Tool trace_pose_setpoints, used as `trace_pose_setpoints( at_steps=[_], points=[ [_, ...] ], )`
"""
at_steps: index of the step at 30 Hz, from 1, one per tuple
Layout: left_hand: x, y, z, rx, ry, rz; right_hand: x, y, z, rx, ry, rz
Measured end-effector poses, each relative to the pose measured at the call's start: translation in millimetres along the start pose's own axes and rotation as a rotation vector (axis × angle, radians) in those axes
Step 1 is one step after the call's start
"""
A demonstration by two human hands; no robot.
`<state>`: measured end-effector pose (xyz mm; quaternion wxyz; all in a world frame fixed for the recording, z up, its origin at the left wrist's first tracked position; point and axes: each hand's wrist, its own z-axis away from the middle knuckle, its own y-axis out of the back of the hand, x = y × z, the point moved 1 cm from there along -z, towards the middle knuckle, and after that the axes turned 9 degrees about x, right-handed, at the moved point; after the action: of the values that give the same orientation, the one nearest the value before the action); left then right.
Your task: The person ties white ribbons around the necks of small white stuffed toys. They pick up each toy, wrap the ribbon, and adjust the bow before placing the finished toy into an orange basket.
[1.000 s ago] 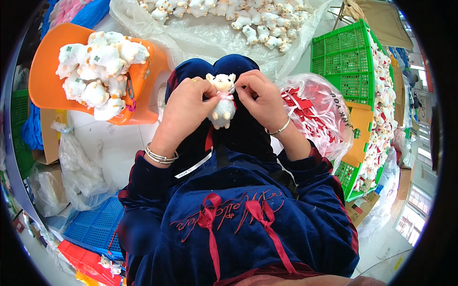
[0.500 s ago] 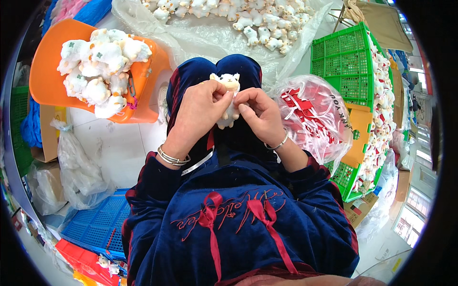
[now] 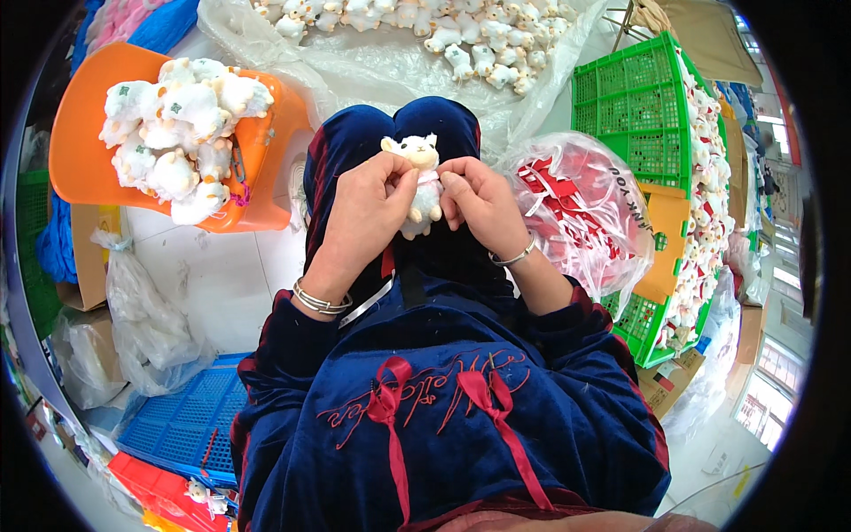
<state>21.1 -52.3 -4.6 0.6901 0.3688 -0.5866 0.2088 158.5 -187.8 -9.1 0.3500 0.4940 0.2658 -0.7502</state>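
Tiled floor (image 3: 208, 279) under us, and one white toy (image 3: 424, 211) is up over our lap (image 3: 439, 259). Our left hand (image 3: 362, 211) pinches it at the neck, our right hand (image 3: 483, 200) pinches the pink ribbon (image 3: 429, 177) there. Ribbon's on, so that's done; can't tell if it's tied. Left of the toy, an orange chair (image 3: 78, 142) holds a pile of toys (image 3: 177, 115), no ribbons we can spot, so probably plenty left. Right of it: a bag of red strips (image 3: 581, 226), then a green crate (image 3: 625, 115).
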Motion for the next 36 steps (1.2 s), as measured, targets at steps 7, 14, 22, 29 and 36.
trace_pose_setpoints(
  at_steps=[7, 14, 22, 29, 36],
  points=[
    [2, 2, 1, -0.025, 0.115, 0.087, -7, -4, -5, 0.103, 0.312, 0.328],
    [4, 7, -6, -0.059, 0.13, 0.077, -36, -6, -7, 0.144, 0.622, 0.743],
    [-1, 6, -4, -0.037, 0.148, 0.127, -35, 3, -13, 0.158, 0.231, 0.484],
    [-3, 6, -4, -0.052, 0.169, 0.13, -22, 4, -7, 0.06, 0.162, 0.413],
    [-7, 4, -2, -0.049, 0.147, 0.119, -21, -5, 3, 0.099, 0.511, 0.624]
  ],
)
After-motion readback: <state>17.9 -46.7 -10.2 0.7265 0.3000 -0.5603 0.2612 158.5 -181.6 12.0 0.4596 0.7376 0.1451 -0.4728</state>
